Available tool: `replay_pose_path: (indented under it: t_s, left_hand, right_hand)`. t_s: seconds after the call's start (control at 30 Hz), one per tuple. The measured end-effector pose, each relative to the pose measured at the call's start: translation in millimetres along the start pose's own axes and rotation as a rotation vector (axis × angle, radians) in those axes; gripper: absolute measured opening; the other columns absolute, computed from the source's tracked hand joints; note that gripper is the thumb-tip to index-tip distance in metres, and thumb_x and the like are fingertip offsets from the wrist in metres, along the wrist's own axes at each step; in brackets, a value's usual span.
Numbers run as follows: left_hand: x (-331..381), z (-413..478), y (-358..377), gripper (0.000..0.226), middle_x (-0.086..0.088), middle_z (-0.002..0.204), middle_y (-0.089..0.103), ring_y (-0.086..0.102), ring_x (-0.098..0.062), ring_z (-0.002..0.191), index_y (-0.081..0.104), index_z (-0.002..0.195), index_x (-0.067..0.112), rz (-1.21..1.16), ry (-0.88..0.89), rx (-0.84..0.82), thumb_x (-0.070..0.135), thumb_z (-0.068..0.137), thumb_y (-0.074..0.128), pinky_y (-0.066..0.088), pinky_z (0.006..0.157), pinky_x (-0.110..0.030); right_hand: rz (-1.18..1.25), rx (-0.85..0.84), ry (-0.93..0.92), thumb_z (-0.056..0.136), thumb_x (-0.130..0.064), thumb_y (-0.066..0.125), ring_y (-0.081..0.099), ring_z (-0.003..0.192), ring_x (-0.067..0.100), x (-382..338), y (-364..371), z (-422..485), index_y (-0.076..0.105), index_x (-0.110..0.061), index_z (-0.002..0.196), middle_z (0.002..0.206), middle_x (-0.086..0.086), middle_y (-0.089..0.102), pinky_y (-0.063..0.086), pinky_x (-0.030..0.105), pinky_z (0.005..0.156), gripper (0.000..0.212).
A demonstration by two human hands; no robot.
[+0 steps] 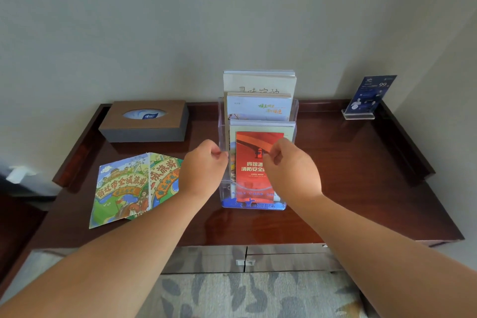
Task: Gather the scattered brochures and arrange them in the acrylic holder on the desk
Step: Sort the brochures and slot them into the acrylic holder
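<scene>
A clear acrylic holder [295,108] with stepped tiers stands at the middle back of the desk. Pale brochures fill its rear tiers [259,82]. A red brochure [249,162] stands upright in the front pocket, in front of a pale one. My right hand [293,166] pinches the red brochure's right edge. My left hand [204,166] is curled at the holder's left wall and pinches its edge. Two colourful cartoon brochures [121,190] lie overlapping flat on the desk, left of the holder, partly under my left forearm.
A brown tissue box [144,121] sits at the back left. A small blue sign in a clear stand [369,97] is at the back right corner. The dark wooden desk [361,175] has raised rails on its left, right and back sides.
</scene>
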State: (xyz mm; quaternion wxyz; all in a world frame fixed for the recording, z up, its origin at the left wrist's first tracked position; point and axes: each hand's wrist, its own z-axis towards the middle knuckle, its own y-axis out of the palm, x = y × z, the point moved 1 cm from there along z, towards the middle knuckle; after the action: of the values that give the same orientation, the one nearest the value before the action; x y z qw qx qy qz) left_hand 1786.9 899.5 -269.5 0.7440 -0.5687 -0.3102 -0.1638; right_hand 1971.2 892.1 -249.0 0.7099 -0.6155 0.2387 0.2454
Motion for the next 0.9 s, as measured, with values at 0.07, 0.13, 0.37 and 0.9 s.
replay_pose_path:
  t_s: [0.07, 0.13, 0.37, 0.9]
  left_hand:
    - [-3, 1, -7, 0.014, 0.004, 0.069, 0.065, 0.061, -0.019, 0.068, 0.061, 0.081, 0.017, 0.007, -0.019, 0.007, 0.028, 0.091, 0.06, 0.044, 0.056, -0.029]
    - [-10, 0, -17, 0.015, 0.001, 0.07, 0.067, 0.06, -0.021, 0.07, 0.06, 0.081, 0.018, 0.002, -0.047, 0.017, 0.03, 0.091, 0.06, 0.048, 0.061, -0.034]
    - [-87, 0, -60, 0.013, -0.001, 0.077, 0.066, 0.062, -0.026, 0.076, 0.059, 0.085, 0.017, 0.106, -0.175, 0.009, 0.027, 0.092, 0.054, 0.05, 0.066, -0.039]
    - [-281, -2, -84, 0.076, -0.009, 0.164, -0.001, 0.003, -0.032, 0.15, 0.011, 0.151, 0.04, 0.542, 0.076, -0.597, 0.072, 0.088, 0.038, 0.019, 0.116, -0.054]
  right_hand:
    - [0.019, -0.044, -0.058, 0.092, -0.029, 0.055, 0.059, 0.065, 0.015, -16, 10, -3, 0.053, -0.022, 0.083, 0.07, -0.008, 0.059, 0.05, 0.033, 0.059, 0.011]
    - [0.047, -0.087, -0.102, 0.092, -0.027, 0.054, 0.059, 0.067, 0.016, -35, 24, -3, 0.054, -0.023, 0.082, 0.071, -0.007, 0.061, 0.048, 0.031, 0.06, 0.01]
    - [0.035, -0.295, -0.165, 0.09, -0.025, 0.054, 0.063, 0.084, 0.025, -89, 77, -9, 0.059, -0.022, 0.091, 0.088, 0.0, 0.068, 0.053, 0.037, 0.074, 0.005]
    - [-0.347, -0.615, 0.201, 0.086, -0.046, 0.068, 0.017, 0.147, 0.031, -119, 250, -5, 0.008, -0.023, 0.155, 0.163, 0.004, 0.002, 0.033, 0.046, 0.112, 0.095]
